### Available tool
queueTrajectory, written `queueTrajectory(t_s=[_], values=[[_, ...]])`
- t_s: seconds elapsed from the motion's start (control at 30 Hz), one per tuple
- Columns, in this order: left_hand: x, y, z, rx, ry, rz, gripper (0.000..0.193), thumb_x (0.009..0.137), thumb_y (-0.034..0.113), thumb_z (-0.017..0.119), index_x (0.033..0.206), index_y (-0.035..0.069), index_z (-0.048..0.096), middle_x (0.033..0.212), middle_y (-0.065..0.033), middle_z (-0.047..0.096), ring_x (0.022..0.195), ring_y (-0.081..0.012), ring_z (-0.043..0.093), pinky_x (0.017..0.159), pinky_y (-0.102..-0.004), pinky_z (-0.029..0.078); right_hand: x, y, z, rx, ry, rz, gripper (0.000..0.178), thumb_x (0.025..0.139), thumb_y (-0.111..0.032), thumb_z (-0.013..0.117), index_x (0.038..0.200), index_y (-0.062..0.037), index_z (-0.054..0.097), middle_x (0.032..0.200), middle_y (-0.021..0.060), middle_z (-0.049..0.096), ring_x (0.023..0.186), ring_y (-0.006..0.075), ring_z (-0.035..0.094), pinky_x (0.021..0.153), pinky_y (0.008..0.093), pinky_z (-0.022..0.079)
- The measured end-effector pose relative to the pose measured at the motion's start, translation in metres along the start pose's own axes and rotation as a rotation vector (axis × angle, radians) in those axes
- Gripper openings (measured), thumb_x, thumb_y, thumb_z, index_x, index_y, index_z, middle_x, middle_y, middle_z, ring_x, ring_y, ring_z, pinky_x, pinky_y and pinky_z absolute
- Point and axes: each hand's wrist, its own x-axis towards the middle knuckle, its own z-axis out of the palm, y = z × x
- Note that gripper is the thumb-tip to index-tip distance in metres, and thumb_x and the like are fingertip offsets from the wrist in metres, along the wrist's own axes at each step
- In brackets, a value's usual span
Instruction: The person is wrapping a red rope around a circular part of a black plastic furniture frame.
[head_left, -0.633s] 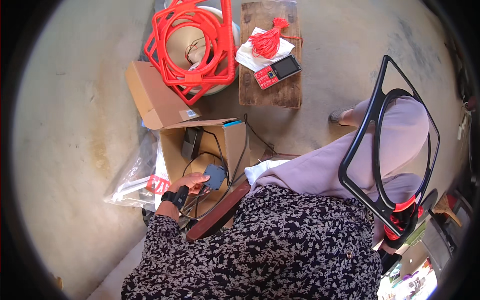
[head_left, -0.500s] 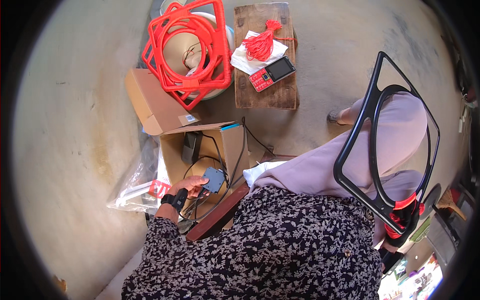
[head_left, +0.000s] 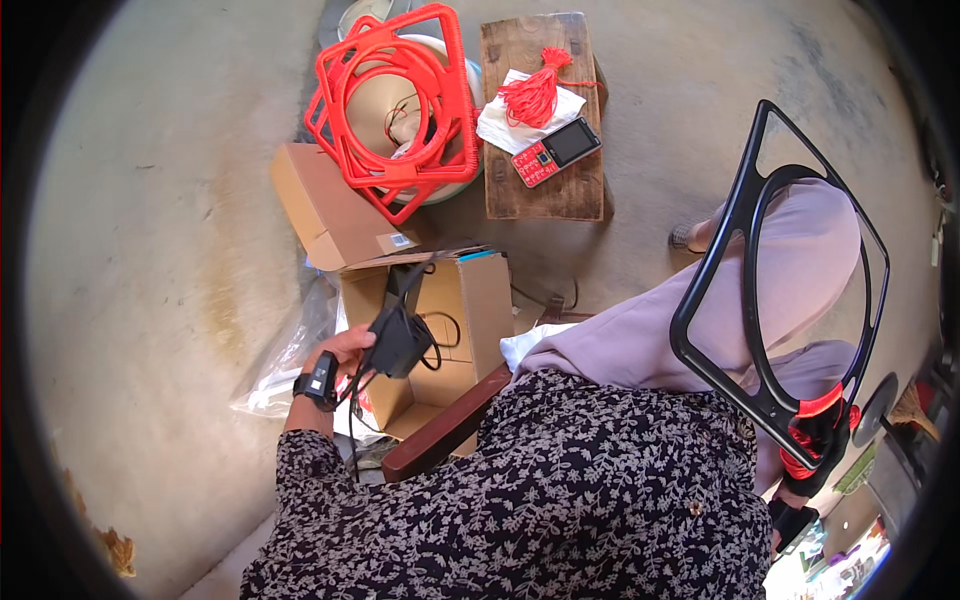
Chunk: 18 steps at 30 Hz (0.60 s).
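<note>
My left hand (head_left: 345, 352), with a black watch on its wrist, is closed on a black power adapter (head_left: 398, 340). Its thin cable loops down into the open cardboard box (head_left: 470, 300) just below. The adapter hangs over the box's left half. At the lower right, my right hand (head_left: 803, 478) is mostly hidden. It seems to grip the lower corner of a large black wire frame (head_left: 715, 265), where red thread is wound around it. The frame stands tilted across my lap.
A stack of red wire frames (head_left: 395, 110) lies over a round tub. A low wooden stool (head_left: 548, 195) carries a red-and-black phone (head_left: 557, 152) and a red thread bundle (head_left: 530, 95) on white cloth. A second carton (head_left: 325, 215), a plastic bag (head_left: 285, 372) and a wooden chair arm (head_left: 440, 435) are close by.
My left hand has risen a little from inside the box, bringing the adapter and its cable up with it. The black frame has hardly moved.
</note>
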Motion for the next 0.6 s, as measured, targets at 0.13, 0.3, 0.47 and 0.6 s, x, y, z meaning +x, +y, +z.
queueTrajectory(t_s=[0.13, 0.3, 0.47, 0.6], values=[[0.013, -0.003, -0.013, 0.102, 0.122, 0.105, 0.046, 0.084, 0.023, 0.063, 0.119, -0.003, 0.051, 0.1, -0.0104, 0.066, 0.081, -0.0152, 0.066, 0.071, -0.0251, 0.054, 0.004, 0.011, -0.013, 0.1, -0.052, 0.067, 0.052, 0.093, -0.048, 0.042, 0.126, -0.0085, 0.051, 0.122, 0.0139, 0.058, 0.104, 0.0342, 0.054, 0.096, 0.0497, 0.034], [0.047, -0.037, -0.024, 0.217, 0.158, 0.027, 0.031, 0.088, 0.031, 0.059, 0.104, 0.004, 0.057, 0.079, -0.0048, 0.066, 0.06, -0.0116, 0.062, 0.053, -0.0232, 0.05, 0.003, 0.005, 0.005, -0.148, -0.082, -0.149, 0.055, 0.093, -0.049, 0.041, 0.13, -0.0093, 0.047, 0.125, 0.0144, 0.055, 0.105, 0.033, 0.053, 0.095, 0.0471, 0.035], [0.068, -0.056, -0.034, 0.162, 0.164, 0.01, 0.033, 0.09, 0.035, 0.055, 0.103, 0.005, 0.057, 0.075, -0.0055, 0.065, 0.056, -0.0125, 0.059, 0.049, -0.0233, 0.048, 0.014, 0.002, -0.006, 0.342, -0.101, 0.203, 0.052, 0.093, -0.048, 0.042, 0.129, -0.0101, 0.048, 0.127, 0.0143, 0.052, 0.108, 0.0314, 0.05, 0.093, 0.045, 0.037], [0.069, -0.059, -0.038, 0.163, 0.197, 0.02, 0.034, 0.088, 0.035, 0.059, 0.099, 0.003, 0.058, 0.072, -0.0046, 0.063, 0.054, -0.0125, 0.058, 0.047, -0.0249, 0.047, 0.018, 0.008, -0.013, 0.437, -0.114, 0.232, 0.05, 0.093, -0.045, 0.043, 0.127, -0.0093, 0.049, 0.125, 0.0135, 0.054, 0.105, 0.0295, 0.052, 0.09, 0.0429, 0.039]])
